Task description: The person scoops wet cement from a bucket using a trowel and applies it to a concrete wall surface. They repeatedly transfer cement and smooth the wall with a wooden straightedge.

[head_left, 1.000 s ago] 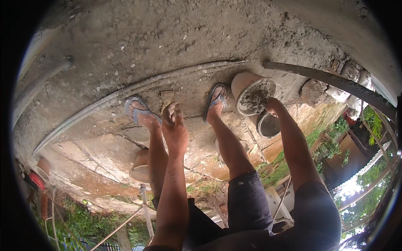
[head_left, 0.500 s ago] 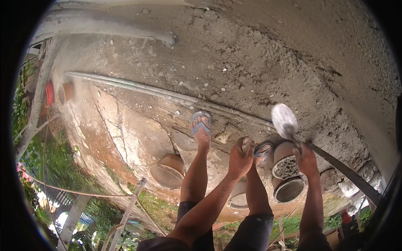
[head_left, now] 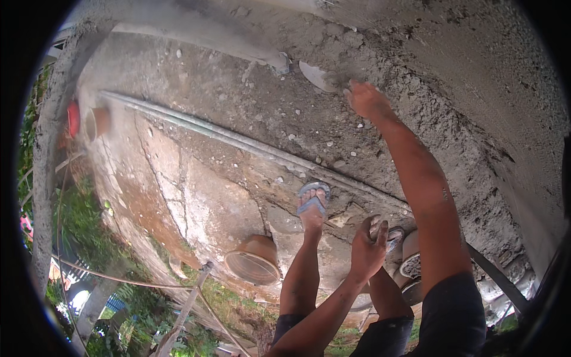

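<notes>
My right hand (head_left: 367,100) is stretched far forward over the rough grey mortar on the ground, closed round the handle of a trowel. Its pale, rounded blade (head_left: 317,77) lies close to the mortar surface, beside the end of a thick pale beam. Lower down, my left hand (head_left: 369,253) hangs over my sandalled foot (head_left: 394,238), its fingers curled together. Whatever those fingers hold, if anything, cannot be made out. A bucket of grey mortar (head_left: 411,256) stands just right of the left hand, partly covered by my right arm.
Two long pipes (head_left: 256,150) cross the ground ahead of my feet. A brown tub (head_left: 253,262) stands left of my legs, with a red container (head_left: 73,119) and another tub (head_left: 97,123) farther off. A grey wall (head_left: 493,53) rises at the right. Poles (head_left: 184,309) stand at lower left.
My right hand has swung the trowel forward and left, from above the buckets to the mortar near the wall. The left hand stays curled. The view has shifted slightly.
</notes>
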Demonstrator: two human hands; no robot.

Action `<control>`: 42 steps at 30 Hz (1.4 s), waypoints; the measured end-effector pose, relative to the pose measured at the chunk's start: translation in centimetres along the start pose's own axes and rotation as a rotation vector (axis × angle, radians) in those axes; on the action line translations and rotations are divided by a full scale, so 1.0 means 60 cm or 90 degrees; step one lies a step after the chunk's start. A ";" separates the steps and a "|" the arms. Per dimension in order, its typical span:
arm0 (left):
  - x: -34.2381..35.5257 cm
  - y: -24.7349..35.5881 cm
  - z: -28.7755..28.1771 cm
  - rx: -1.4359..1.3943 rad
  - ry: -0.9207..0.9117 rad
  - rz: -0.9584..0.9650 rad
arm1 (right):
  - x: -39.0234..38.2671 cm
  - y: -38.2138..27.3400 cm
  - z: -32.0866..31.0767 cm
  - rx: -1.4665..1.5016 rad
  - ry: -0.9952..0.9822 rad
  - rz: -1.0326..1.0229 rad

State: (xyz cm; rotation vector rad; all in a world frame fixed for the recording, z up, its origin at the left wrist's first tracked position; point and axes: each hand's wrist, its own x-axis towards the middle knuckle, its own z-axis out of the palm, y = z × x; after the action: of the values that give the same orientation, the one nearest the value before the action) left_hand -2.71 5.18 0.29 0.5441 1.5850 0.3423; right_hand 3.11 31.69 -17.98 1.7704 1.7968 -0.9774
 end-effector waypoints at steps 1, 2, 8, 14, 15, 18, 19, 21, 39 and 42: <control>0.003 0.004 -0.004 -0.005 -0.002 -0.003 | 0.004 0.008 -0.006 0.007 0.006 0.005; 0.008 0.004 -0.008 -0.010 -0.001 0.000 | 0.003 0.002 -0.016 0.014 0.011 0.005; 0.012 0.029 -0.010 -0.058 -0.013 -0.022 | 0.004 -0.013 0.005 -0.006 0.104 0.064; 0.015 0.058 -0.019 -0.106 -0.028 -0.030 | 0.024 -0.009 -0.040 0.051 0.089 0.003; 0.016 0.049 -0.012 -0.110 -0.035 -0.025 | 0.032 -0.008 -0.037 0.049 0.116 -0.011; 0.016 0.034 0.001 -0.105 -0.037 -0.023 | 0.059 -0.038 -0.045 0.039 0.127 0.037; 0.015 0.031 0.002 -0.100 -0.036 -0.024 | 0.067 -0.046 -0.055 0.043 0.136 0.047; 0.017 0.030 -0.005 -0.030 -0.026 -0.006 | 0.092 -0.022 -0.027 0.050 0.193 0.046; 0.002 -0.023 0.002 0.056 0.103 0.075 | -0.190 0.107 0.079 -0.007 0.142 0.108; -0.010 -0.014 0.022 0.065 0.142 0.158 | -0.383 0.159 0.094 0.111 0.113 0.198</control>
State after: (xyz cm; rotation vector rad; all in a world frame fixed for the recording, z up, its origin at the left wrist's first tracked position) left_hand -1.48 4.02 0.25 0.8073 1.7593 0.5261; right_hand 13.57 11.43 -6.61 2.2242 1.5059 -0.8944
